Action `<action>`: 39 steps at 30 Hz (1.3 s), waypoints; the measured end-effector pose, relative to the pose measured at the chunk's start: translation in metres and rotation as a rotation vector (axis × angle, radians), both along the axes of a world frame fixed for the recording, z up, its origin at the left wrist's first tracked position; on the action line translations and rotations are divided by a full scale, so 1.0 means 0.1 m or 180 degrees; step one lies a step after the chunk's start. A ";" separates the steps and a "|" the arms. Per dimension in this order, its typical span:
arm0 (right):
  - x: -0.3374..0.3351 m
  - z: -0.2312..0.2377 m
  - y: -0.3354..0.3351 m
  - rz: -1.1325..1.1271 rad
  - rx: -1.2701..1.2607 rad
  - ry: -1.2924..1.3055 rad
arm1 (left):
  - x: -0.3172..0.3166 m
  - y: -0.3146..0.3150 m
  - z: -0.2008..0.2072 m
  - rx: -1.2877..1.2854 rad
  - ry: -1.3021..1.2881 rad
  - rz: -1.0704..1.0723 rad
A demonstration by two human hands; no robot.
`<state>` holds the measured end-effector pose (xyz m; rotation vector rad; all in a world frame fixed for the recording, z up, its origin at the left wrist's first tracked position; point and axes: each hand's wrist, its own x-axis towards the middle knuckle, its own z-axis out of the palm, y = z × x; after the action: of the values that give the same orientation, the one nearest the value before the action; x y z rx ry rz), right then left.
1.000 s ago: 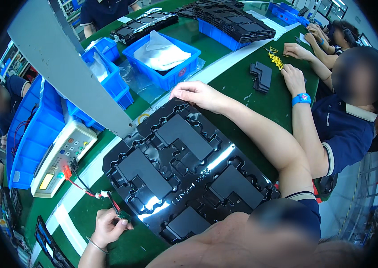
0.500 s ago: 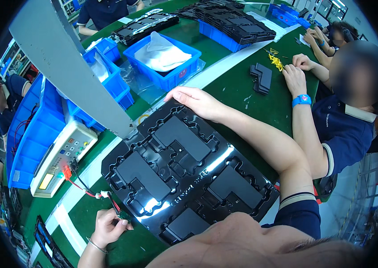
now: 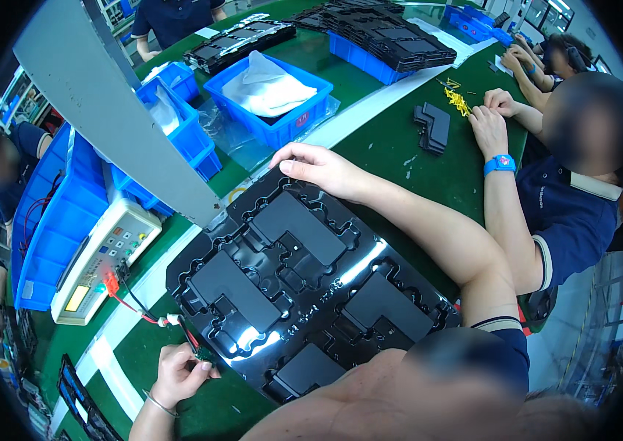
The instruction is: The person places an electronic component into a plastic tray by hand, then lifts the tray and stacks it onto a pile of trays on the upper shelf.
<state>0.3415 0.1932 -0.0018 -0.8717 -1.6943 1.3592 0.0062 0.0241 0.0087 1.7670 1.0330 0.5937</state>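
A black plastic tray (image 3: 311, 300) lies at a slant in front of me, with several flat black L-shaped battery packs (image 3: 235, 291) set in its recesses. My right hand (image 3: 320, 172) grips the far corner of this tray, thumb on top and fingers over the edge. Left of the tray, my left hand (image 3: 180, 373) pinches a small green connector board (image 3: 203, 356) next to the tray's edge. Red and black leads (image 3: 151, 318) run from that board to a white tester box (image 3: 98, 261) with a lit yellow display.
A grey metal post (image 3: 116, 110) rises beside the tester. Blue bins (image 3: 271, 131), one with white bags, stand beyond it. Stacked black trays (image 3: 378, 33) lie farther back. At right, a co-worker's hands (image 3: 489, 121) are near yellow pieces (image 3: 458, 101) and black packs (image 3: 431, 128).
My right hand has shifted very slightly at the tray corner, its thumb lower. My left hand and the tray have stayed put.
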 end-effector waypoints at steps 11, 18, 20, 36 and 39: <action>0.01 0.00 -0.01 0.0021 -0.0064 0.0006 | 0.01 -0.01 0.00 0.0003 -0.0073 0.0000; 0.00 0.02 0.00 0.0101 -0.0067 0.0059 | -0.03 -0.02 -0.02 0.0066 -0.0384 -0.0108; 0.01 0.02 -0.01 0.0091 -0.0052 0.0029 | -0.01 -0.01 0.03 0.0131 -0.0486 -0.0196; 0.02 -0.02 0.02 0.0140 0.0001 -0.0001 | 0.72 0.04 0.88 -0.0120 -0.1930 -0.1017; 0.03 -0.03 0.03 0.0163 0.0006 -0.0019 | 1.00 0.13 1.03 -0.0342 -0.2387 -0.0857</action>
<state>0.3440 0.1958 -0.0048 -0.8372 -1.7329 1.3902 0.1061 0.0369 0.1113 1.3726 0.2963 0.9093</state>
